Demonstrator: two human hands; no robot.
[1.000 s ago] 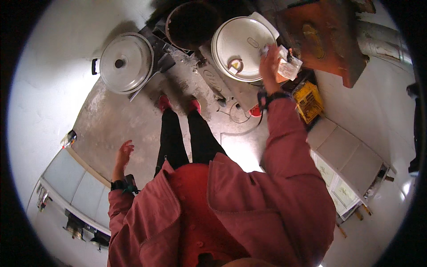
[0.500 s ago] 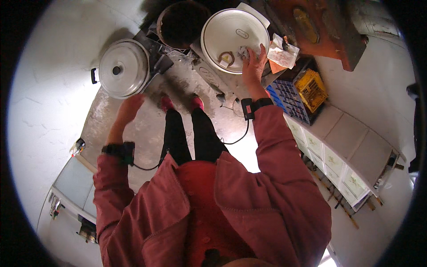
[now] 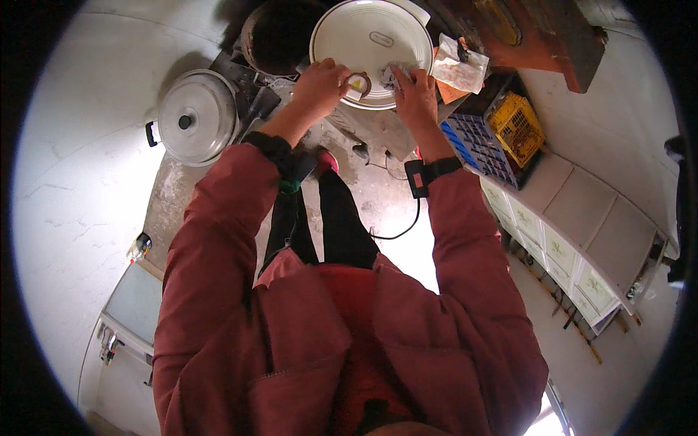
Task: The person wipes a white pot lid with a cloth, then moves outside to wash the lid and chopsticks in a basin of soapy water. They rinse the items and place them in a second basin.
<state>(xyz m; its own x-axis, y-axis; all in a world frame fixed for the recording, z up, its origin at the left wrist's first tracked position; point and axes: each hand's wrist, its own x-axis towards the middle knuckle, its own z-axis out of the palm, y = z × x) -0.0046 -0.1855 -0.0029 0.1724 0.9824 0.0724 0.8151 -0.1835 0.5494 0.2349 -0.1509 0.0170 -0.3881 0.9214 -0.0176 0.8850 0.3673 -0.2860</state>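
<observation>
A big white round cooker lid [image 3: 371, 43] lies in front of me at the top of the view. My left hand [image 3: 320, 83] rests on its near rim, fingers curled around a small round brown piece [image 3: 358, 83] set in the lid. My right hand [image 3: 414, 98] is just to the right of it, its fingertips pressing a crumpled grey wad [image 3: 393, 75] against the lid. Both wrists carry dark bands, and my red sleeves reach up from below.
A dark open pot [image 3: 273, 36] stands left of the white lid, and a metal pot with a lid [image 3: 190, 116] stands further left. A clear plastic bag [image 3: 458, 64], a yellow crate [image 3: 516, 125] and a blue crate [image 3: 471, 142] lie to the right. A cable [image 3: 396, 232] runs over the floor.
My left hand has risen from beside the metal pot to the white lid. My right hand has stayed on the lid, and both hands now meet at its near rim.
</observation>
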